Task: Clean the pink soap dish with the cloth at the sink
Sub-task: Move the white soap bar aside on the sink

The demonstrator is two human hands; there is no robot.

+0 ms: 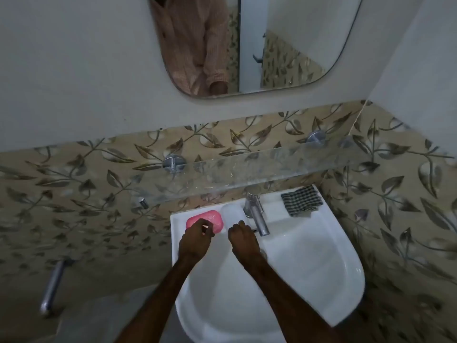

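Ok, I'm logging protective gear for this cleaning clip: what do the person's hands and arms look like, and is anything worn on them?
The left hand and right hand are bare: no gloves, and no ring, watch or bracelet shows. The forearms are uncovered down to the picture's lower edge. The mirror reflects a pale pinkish checked shirt with sleeves.
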